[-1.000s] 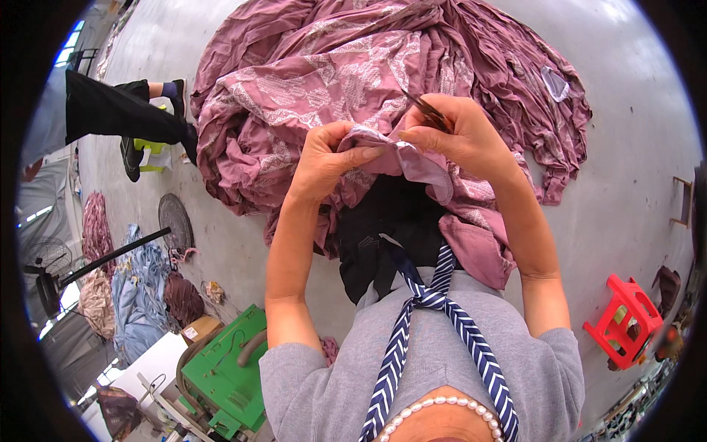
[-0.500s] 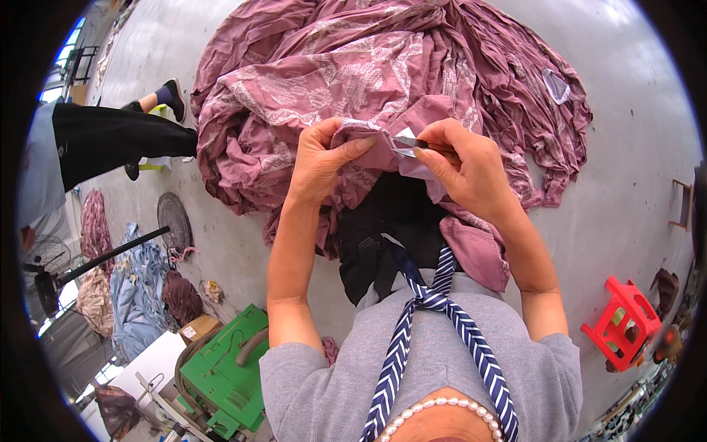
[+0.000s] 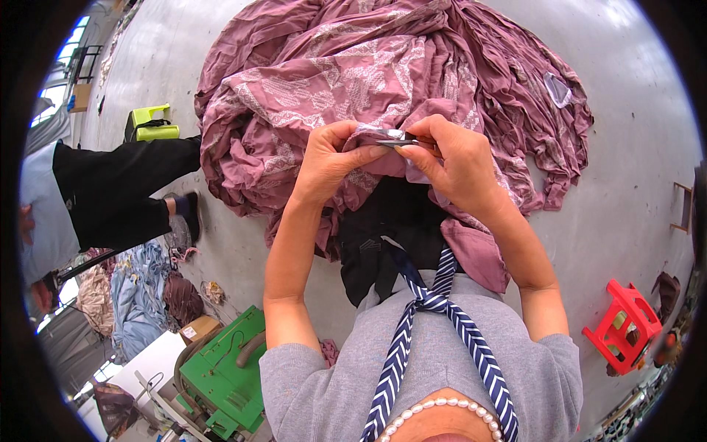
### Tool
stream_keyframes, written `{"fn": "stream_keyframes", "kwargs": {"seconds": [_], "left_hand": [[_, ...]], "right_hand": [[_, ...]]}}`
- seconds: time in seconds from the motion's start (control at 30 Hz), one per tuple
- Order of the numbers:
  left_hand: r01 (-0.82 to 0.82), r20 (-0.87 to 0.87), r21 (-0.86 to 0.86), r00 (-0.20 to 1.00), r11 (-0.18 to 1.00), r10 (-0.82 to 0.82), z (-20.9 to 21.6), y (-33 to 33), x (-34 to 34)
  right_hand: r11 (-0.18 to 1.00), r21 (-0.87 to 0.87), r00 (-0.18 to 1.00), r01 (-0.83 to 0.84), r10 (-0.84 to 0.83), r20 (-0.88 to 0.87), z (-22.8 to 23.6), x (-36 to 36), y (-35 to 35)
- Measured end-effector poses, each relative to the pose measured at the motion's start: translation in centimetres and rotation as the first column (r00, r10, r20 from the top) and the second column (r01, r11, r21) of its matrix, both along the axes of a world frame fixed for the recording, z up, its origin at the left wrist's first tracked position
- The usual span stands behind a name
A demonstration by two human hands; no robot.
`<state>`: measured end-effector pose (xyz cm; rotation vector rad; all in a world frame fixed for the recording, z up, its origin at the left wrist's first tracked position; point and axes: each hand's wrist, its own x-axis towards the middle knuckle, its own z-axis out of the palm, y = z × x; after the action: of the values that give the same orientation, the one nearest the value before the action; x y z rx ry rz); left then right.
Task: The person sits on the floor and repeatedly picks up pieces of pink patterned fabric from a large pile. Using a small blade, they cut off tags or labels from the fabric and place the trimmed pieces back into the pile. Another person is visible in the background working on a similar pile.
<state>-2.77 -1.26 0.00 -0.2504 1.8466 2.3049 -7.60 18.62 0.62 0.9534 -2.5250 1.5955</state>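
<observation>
A big heap of dusty-pink cloth [image 3: 317, 88] with white patterning lies in front of me, and part of it reaches over my lap. My left hand [image 3: 324, 162] is closed on an edge of this cloth, pinched between thumb and fingers. My right hand [image 3: 460, 162] grips a pair of small metal thread snips [image 3: 398, 138]. Their blades point left and lie against the held edge, close to my left thumb tip. The fingers partly cover the handles, and whether the blades touch a thread is too small to tell.
At the left, a person in black trousers [image 3: 110, 191] is beside the heap, near a lime-green plastic object [image 3: 156, 125]. Blue cloth [image 3: 140, 287] and a green machine [image 3: 232, 368] are at lower left. A red plastic stool [image 3: 626, 324] stands at right.
The snips have moved slightly left, onto the cloth edge by my left thumb. The person at the left has shifted a leg nearer, uncovering the lime-green object and hiding the fan.
</observation>
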Motion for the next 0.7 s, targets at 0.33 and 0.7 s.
{"fn": "stream_keyframes", "kwargs": {"seconds": [0.33,0.7], "left_hand": [[-0.005,-0.001,0.006,1.000,1.000,0.005,0.2,0.1,-0.1],[0.086,-0.012,-0.182,0.996,0.979,-0.090,0.8,-0.1,-0.3]], "right_hand": [[0.997,-0.031,0.997,0.069,-0.068,0.024,0.3,0.0,0.2],[1.000,0.001,0.999,-0.026,0.026,0.029,0.3,-0.4,0.2]]}}
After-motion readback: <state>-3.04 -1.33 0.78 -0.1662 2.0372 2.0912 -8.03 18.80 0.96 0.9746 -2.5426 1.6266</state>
